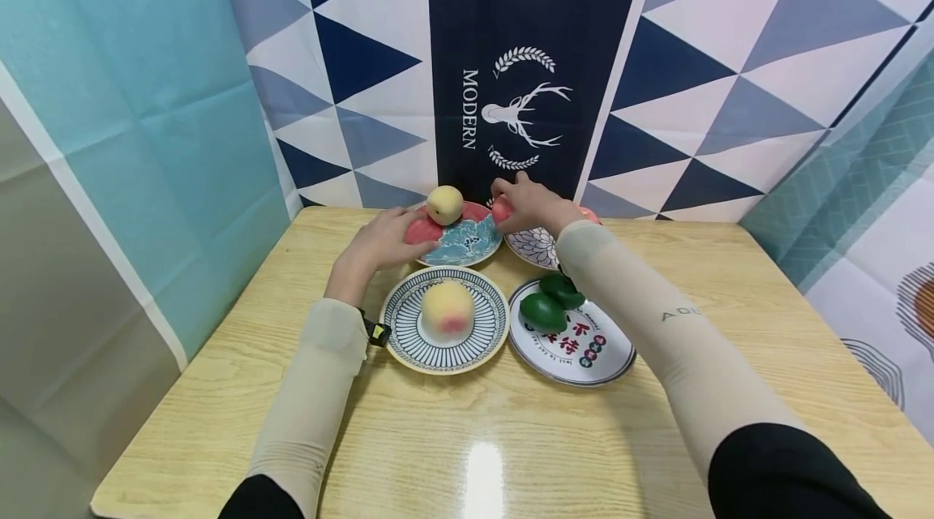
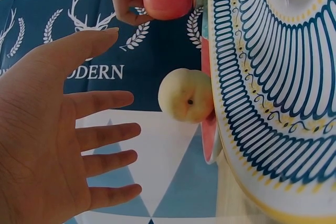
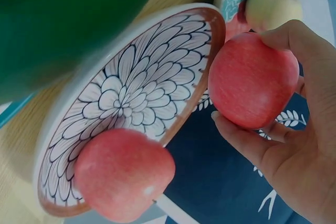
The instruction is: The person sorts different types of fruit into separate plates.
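Note:
My right hand [image 1: 531, 204] grips a red apple [image 3: 253, 80] between thumb and fingers. It holds the apple above the gap between the two back plates, beside the rim of the flower-patterned plate [image 3: 142, 80]. A second red apple [image 3: 123, 174] rests on that plate, mostly hidden behind my right arm in the head view. My left hand [image 2: 47, 129] has its fingers spread and straight, with nothing in them. It is at the left edge of the pink and teal plate [image 1: 467, 247], close to a pale yellow peach-like fruit [image 1: 445, 205] lying on that plate.
Nearer to me, a blue-striped plate [image 1: 397, 332] bears a large yellow and pink peach [image 1: 448, 310]. To its right, a white plate with red lettering [image 1: 540, 365] carries two dark green fruits [image 1: 543, 313]. A patterned cloth [image 1: 365, 57] hangs behind the wooden table [image 1: 409, 438].

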Action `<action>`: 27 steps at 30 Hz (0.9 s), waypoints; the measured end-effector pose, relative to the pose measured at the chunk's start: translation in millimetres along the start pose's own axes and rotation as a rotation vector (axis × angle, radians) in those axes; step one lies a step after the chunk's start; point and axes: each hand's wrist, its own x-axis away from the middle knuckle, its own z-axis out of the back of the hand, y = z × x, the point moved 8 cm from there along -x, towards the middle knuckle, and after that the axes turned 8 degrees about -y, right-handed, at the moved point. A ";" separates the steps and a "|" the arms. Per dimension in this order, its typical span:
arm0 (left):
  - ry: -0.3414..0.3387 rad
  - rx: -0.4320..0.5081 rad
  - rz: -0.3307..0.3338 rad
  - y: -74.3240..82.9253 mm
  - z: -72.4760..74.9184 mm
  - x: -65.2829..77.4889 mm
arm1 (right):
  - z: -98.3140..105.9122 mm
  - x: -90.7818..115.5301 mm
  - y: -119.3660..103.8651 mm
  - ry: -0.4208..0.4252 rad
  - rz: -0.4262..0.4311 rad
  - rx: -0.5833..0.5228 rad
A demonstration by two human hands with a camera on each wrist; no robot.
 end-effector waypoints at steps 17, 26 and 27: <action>-0.014 -0.001 0.002 -0.1 -1.7 0.9 | -3.5 14.2 35.6 -0.026 -0.056 0.021; -0.016 0.002 0.011 1.2 -3.4 1.7 | -8.2 14.2 40.3 -0.022 -0.029 0.041; -0.015 0.000 0.010 1.5 -3.4 1.8 | -8.5 13.7 40.8 -0.021 -0.028 0.047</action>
